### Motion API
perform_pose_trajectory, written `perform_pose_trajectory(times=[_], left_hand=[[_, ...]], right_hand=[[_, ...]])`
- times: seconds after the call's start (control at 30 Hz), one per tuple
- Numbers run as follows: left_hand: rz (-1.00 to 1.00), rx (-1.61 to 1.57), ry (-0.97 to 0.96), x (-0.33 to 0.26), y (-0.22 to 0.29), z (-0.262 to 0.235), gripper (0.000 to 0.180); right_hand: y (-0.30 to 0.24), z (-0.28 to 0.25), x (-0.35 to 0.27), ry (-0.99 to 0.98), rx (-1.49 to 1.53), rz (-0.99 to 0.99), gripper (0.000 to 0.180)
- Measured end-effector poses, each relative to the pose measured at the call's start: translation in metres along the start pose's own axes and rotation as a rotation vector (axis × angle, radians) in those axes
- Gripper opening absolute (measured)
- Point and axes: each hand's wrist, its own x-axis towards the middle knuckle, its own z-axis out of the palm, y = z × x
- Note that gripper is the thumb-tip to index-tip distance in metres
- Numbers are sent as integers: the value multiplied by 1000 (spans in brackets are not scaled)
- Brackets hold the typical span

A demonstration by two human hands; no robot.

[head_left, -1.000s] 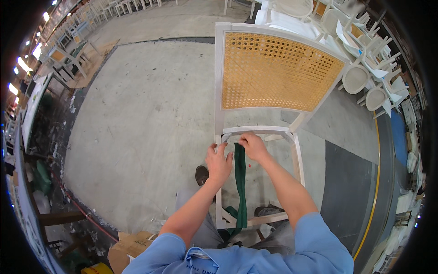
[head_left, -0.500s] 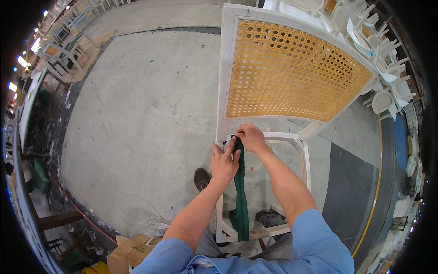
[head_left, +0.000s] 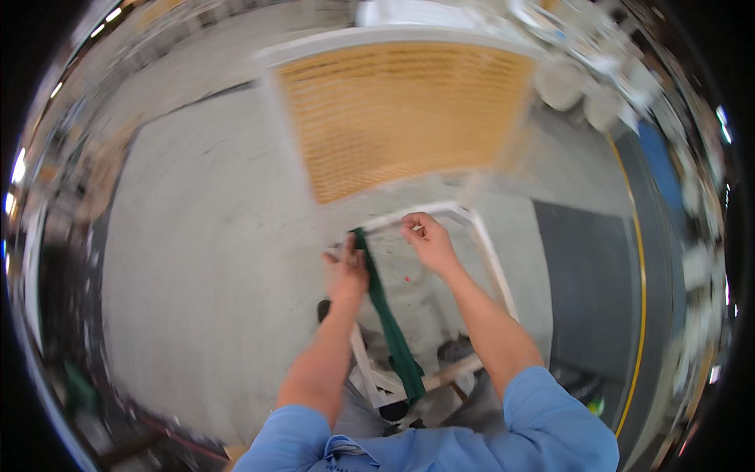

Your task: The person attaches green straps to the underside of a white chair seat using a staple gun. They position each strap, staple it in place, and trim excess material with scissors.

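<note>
A white chair frame [head_left: 495,263] with a woven cane back panel [head_left: 409,106] stands in front of me, its seat area without a panel. A dark green strap [head_left: 384,311] runs from the frame's far rail to the near one, its lower end hanging over the near rail. At the strap's far end is my left hand [head_left: 348,275], blurred, its fingers stretched and apart beside the strap and partly over its edge. To the right, off the strap, my right hand [head_left: 429,242] is raised near the far rail, with fingertips and thumb drawn together. Anything small between them is hidden.
White chair parts [head_left: 562,79] are piled at the far right. A dark mat [head_left: 590,275] lies right of the chair, beside a yellow floor line [head_left: 642,299]. A small red piece [head_left: 406,278] is on the concrete floor inside the frame.
My right hand has come away from the strap's far end, to its right. The view has turned, so the chair appears further left, tilted and blurred. My left hand stays by the strap.
</note>
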Motion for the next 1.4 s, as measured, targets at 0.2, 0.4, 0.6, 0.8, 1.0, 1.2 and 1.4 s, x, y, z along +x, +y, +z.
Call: perform_pose_trajectory(times=[0.2, 0.4, 0.6, 0.8, 1.0, 1.2, 1.4], left_hand=[[97, 133, -68, 7, -30, -2, 52], [167, 315, -104, -16, 19, -11, 48], [-16, 355, -204, -15, 21, -7, 51], [-17, 113, -146, 5, 5, -6, 50], [-98, 84, -22, -7, 16, -27, 45], [-176, 120, -112, -13, 7, -29, 47], [-166, 75, -179, -9, 15, -27, 46]], right_hand=[[3, -161, -229, 530, -68, 170, 16], [43, -270, -494, 1176, -640, 641, 14], [73, -335, -597, 830, -612, 1525, 60], [98, -333, -626, 900, -729, 1036, 34], [56, -319, -583, 865, -568, 847, 68], [-63, -298, -394, 576, -42, 508, 44], [-108, -162, -182, 66, 202, 408, 28]])
